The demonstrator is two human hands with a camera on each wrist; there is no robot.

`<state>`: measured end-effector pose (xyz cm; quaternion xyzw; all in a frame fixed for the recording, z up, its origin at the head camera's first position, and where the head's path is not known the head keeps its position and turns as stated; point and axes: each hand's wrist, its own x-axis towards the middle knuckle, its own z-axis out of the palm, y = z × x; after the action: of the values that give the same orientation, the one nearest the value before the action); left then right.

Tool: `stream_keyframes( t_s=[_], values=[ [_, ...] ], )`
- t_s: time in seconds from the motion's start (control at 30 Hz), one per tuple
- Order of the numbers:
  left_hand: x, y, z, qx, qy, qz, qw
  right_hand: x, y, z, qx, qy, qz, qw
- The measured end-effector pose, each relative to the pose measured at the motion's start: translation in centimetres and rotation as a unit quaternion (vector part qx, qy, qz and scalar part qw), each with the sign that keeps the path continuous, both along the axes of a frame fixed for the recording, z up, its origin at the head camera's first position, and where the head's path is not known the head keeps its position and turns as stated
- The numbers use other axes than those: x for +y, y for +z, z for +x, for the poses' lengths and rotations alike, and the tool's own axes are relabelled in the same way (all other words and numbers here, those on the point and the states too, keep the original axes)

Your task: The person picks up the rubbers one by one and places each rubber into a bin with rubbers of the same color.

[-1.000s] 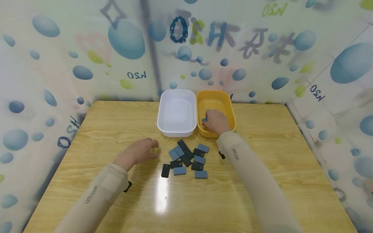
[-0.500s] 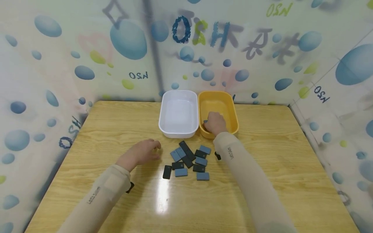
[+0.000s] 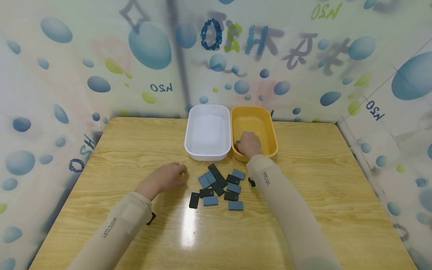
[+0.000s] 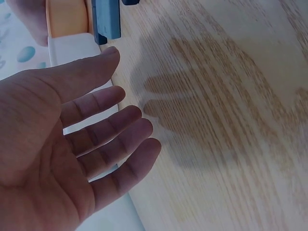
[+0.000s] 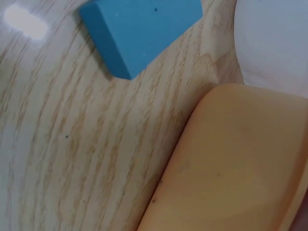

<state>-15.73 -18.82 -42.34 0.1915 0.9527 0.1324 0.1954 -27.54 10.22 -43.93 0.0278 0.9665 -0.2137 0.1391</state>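
My right hand (image 3: 249, 144) is down inside the yellow bin (image 3: 273, 131), near its front left corner. It pinches a small blue rectangular block (image 3: 238, 142), mostly hidden by the fingers. My left hand (image 3: 166, 177) hovers over the table, left of the pile, holding nothing. In the left wrist view the left hand (image 4: 72, 139) has its palm visible and fingers loosely bent. Between the hands lie several flat blue blocks (image 3: 210, 201) and black blocks (image 3: 194, 200), some overlapping. The right wrist view shows a blue block (image 5: 144, 33) close to the yellow bin's wall (image 5: 231, 154).
A white bin (image 3: 208, 155) stands against the yellow one's left side, towards the back of the wooden table (image 3: 141, 142). A patterned wall (image 3: 135, 93) rises behind the table's far edge. Light glares off the table (image 3: 188, 232) in front of the blocks.
My right hand has lowered slightly towards the front of the yellow bin, the blue block now more hidden. The left hand stays nearly still, and the whole view has shifted slightly.
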Motion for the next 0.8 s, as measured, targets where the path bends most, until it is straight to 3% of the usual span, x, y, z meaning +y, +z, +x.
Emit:
stream_keyframes(
  t_s=[0.47,0.67,0.8],
  values=[
    [0.1,0.5,0.4,0.015,-0.005,0.005,0.9999,0.4,0.7,0.4,0.018,0.021,0.022,0.999],
    [0.4,0.6,0.5,0.032,-0.031,0.026,0.9986,1.9,3.1,1.5,0.029,0.044,0.018,0.998],
    [0.6,0.8,0.6,0.041,-0.054,0.048,0.9965,3.1,4.6,2.5,0.036,0.07,0.044,0.996]
  ],
)
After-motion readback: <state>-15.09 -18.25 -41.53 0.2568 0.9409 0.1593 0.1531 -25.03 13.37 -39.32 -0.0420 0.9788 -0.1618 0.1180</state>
